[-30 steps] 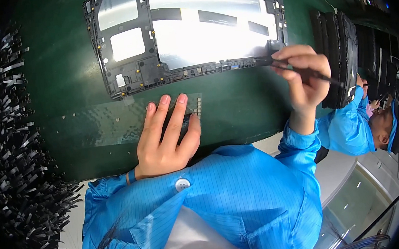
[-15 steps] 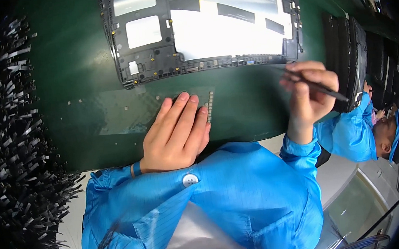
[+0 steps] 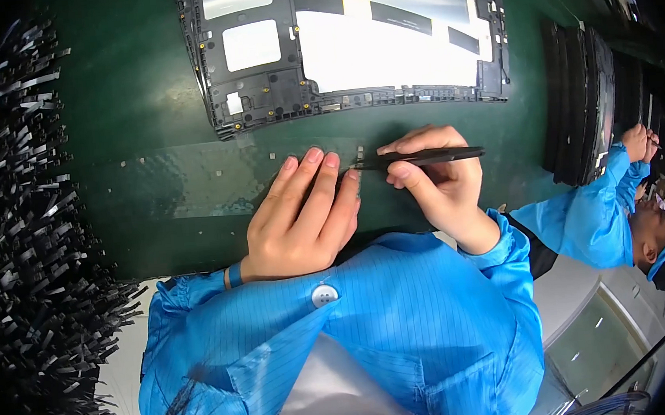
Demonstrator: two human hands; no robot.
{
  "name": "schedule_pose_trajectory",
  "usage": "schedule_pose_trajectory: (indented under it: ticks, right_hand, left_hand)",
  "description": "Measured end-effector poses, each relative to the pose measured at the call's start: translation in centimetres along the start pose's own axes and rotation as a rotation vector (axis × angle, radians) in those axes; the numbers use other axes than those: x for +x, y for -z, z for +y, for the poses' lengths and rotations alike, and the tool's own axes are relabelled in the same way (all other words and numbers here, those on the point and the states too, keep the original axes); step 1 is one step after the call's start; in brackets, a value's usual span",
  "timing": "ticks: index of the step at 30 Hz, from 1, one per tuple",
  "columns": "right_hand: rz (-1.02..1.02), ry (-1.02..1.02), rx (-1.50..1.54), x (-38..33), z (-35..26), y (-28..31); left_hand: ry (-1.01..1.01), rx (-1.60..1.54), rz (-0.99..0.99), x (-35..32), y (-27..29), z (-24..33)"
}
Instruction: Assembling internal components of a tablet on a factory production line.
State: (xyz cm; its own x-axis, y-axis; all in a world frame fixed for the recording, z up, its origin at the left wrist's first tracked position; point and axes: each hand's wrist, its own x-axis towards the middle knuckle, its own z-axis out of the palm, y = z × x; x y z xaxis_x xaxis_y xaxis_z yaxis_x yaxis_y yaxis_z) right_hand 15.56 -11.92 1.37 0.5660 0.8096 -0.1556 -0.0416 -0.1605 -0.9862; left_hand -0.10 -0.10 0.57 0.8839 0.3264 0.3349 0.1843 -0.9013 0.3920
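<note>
My left hand (image 3: 296, 222) lies flat with outstretched fingers, pressing on a clear film sheet (image 3: 208, 191) on the green table. Black tweezers (image 3: 439, 155) are gripped in my right hand (image 3: 451, 185), lying nearly level. Their tips point left, down at a short row of small pale pads (image 3: 359, 154) beside my left fingertips. Part of that row is hidden by the tips and fingers. A few more small pale pieces are scattered on and around the film. Beyond my hands lies a large black frame (image 3: 272, 106) with a shiny bright panel (image 3: 382, 53) in it.
A dense heap of black strips (image 3: 44, 256) covers the table's left side. Several black frames (image 3: 577, 107) stand stacked at the right. Past them, a co-worker in a blue sleeve (image 3: 567, 222) has their hands (image 3: 640, 143) by more dark pieces.
My right hand has come left and down from the frame's near edge, bringing the tweezer tips to the pads. Fewer pads show in the row. My left hand stays on the film.
</note>
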Motion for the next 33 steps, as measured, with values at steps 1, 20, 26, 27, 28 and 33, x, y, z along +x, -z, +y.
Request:
schedule_pose_trajectory:
  ticks: [1,20,26,27,28,33]
  right_hand:
    - [0.007,0.05,-0.064,0.0,0.2,0.0]
    - [-0.047,0.374,-0.133,4.8,-3.7,10.3]
    - [-0.053,0.376,-0.056,4.9,-3.4,10.4]
    - [-0.052,0.377,-0.056,4.9,-3.4,10.5]
    - [-0.055,0.382,-0.081,4.9,-3.5,10.5]
    - [-0.052,0.372,-0.115,5.0,-3.6,10.4]
  left_hand:
    - [0.001,0.0,0.001,0.0,0.0,0.0]
    - [0.006,-0.071,0.029,-0.2,-0.3,0.0]
    - [0.004,-0.059,0.034,-0.3,-0.3,0.0]
    - [0.002,-0.058,0.029,-0.3,-0.3,0.0]
    - [0.001,-0.058,0.028,-0.3,-0.2,-0.1]
    - [0.002,-0.054,0.022,-0.3,-0.3,-0.1]
